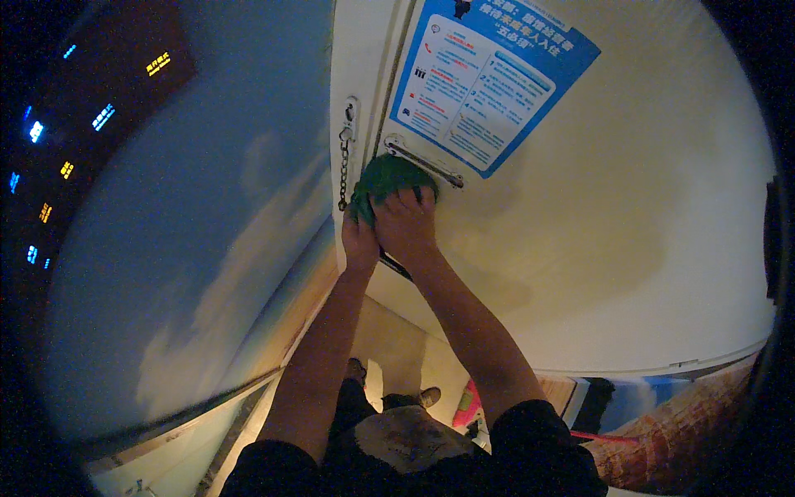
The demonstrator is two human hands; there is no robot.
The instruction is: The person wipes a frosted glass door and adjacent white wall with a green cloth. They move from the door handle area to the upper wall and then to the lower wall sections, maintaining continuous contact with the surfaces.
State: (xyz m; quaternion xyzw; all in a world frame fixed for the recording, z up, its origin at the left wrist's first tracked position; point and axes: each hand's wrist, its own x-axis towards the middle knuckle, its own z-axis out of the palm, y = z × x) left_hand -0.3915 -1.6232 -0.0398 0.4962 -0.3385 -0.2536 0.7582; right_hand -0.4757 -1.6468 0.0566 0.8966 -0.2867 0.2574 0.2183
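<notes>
Both hands are raised to a white door (577, 217). My right hand (407, 227) presses a crumpled green cloth (394, 171) against the door near its edge. The fingers of my left hand (360, 239) grip the lower left side of the same cloth, close to the white door frame (357, 56). Just above the cloth, a slotted metal chain track (425, 163) is fixed to the door. A door chain (344, 171) hangs from a metal plate on the frame, beside the cloth. The cloth and hands hide what lies behind them; part of a dark fitting (395, 267) shows below.
A blue-and-white printed notice (475, 87) is stuck on the door above. On the left, a sky-and-cloud mural covers the wall (248, 205), with a lit switch panel (68, 124) beyond. A pink-and-green object (466, 404) lies on the pale floor (397, 338) near my feet.
</notes>
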